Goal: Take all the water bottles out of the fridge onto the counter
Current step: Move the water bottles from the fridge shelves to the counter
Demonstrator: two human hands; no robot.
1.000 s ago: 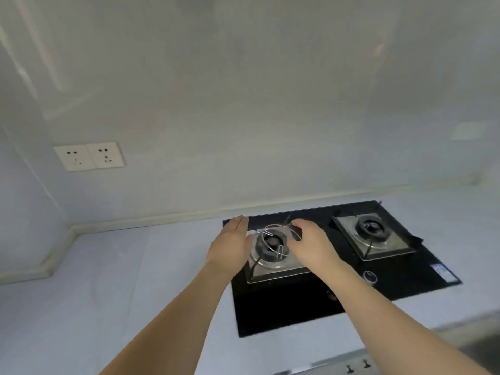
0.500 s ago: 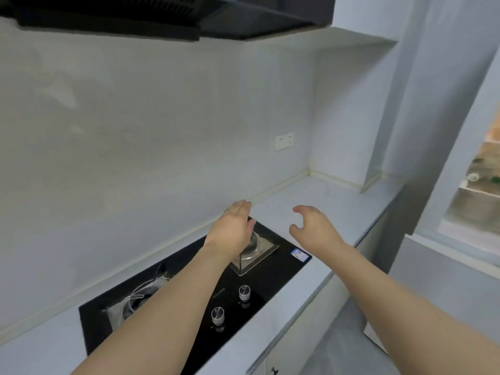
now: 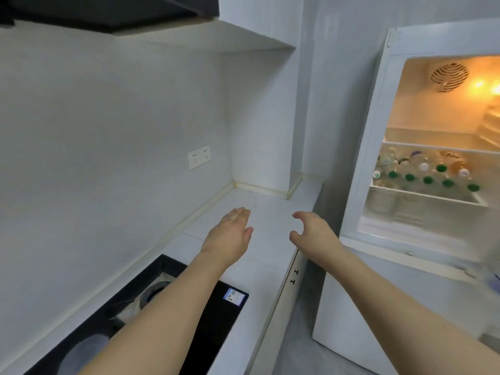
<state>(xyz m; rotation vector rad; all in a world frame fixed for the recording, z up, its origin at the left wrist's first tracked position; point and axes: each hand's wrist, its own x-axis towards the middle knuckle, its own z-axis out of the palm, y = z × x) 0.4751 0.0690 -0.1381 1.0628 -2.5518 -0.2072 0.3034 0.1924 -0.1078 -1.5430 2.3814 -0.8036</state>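
Water bottles (image 3: 424, 173), most with green caps and a few with white ones, lie crowded on the middle shelf (image 3: 430, 192) of an open fridge (image 3: 378, 147), its interior lit amber by a lamp at upper right. None of the bottles is on the counter (image 3: 265, 212), a pale surface that runs into a corner just left of the fridge. A person's 2 bare arms reach forward over that counter. The left hand (image 3: 230, 235) is flat, palm turned inward, fingers straight and pressed together, holding nothing. The right hand (image 3: 311, 234) is empty too, its fingers curled and parted from the thumb in a loose claw, near the counter's front edge and well short of the fridge. Below the left forearm sits a black gas hob (image 3: 216, 315). A double wall socket (image 3: 199, 156) is fixed above the counter, and a dark range hood (image 3: 108, 12) hangs at upper left.
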